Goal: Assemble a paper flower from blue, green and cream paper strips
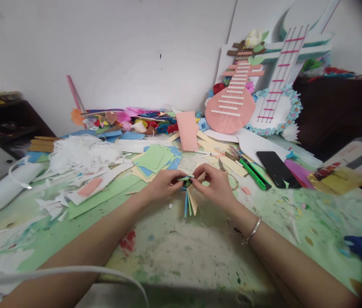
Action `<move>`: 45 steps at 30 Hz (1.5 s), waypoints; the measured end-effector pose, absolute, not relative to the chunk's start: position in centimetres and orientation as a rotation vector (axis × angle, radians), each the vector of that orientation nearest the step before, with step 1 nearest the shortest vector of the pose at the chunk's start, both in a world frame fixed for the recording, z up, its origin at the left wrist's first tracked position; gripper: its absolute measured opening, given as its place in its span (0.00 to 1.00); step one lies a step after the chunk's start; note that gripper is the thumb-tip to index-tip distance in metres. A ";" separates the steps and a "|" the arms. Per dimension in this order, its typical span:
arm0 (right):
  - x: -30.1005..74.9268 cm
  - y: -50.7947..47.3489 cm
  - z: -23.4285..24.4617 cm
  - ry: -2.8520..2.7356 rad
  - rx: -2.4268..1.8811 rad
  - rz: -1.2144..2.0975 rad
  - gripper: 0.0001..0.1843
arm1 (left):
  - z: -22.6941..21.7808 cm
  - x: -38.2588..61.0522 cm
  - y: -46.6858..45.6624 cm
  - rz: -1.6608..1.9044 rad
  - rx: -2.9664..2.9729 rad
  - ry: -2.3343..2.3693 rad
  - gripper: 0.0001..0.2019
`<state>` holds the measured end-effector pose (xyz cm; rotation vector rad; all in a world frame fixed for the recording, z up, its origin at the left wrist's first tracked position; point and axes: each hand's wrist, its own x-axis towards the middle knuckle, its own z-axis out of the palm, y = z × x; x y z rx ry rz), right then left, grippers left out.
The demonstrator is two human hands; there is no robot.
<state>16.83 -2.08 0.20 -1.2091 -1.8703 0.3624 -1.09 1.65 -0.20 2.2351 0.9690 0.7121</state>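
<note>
Above the middle of the table, both hands hold a small bundle of folded paper strips (pixel 190 202) in blue, green and cream. My left hand (pixel 164 184) is closed, its fingertips pinching the bundle's upper left side. From the right, my right hand (pixel 215 186) pinches the same bundle, thumb and fingers pressed together. The strips fan out downward below the fingers; their upper part is partly hidden. Just behind the hands lies a pile of green, blue and cream paper pieces (pixel 155 158). A pair of scissors (pixel 229 174) rests beside my right hand.
A green utility knife (pixel 253 173) and a black phone (pixel 277 169) lie to the right. White string (pixel 78 154) is heaped at the left. Paper instruments, a pink lute (pixel 230 109) and a white one (pixel 274 107), lean on the wall. A white cable (pixel 87 269) crosses the front left.
</note>
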 end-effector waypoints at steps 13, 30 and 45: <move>16.5 -2.4 0.8 -1.988 -1.262 0.483 0.15 | 0.7 -0.7 0.5 0.768 2.478 1.004 0.05; 16.6 -2.3 -0.4 -2.261 -1.127 -0.264 0.10 | 0.1 0.4 -0.7 0.634 2.843 1.205 0.04; 16.7 -1.8 -0.7 -2.249 -1.265 -0.302 0.07 | -1.6 0.4 0.8 0.716 2.794 1.148 0.08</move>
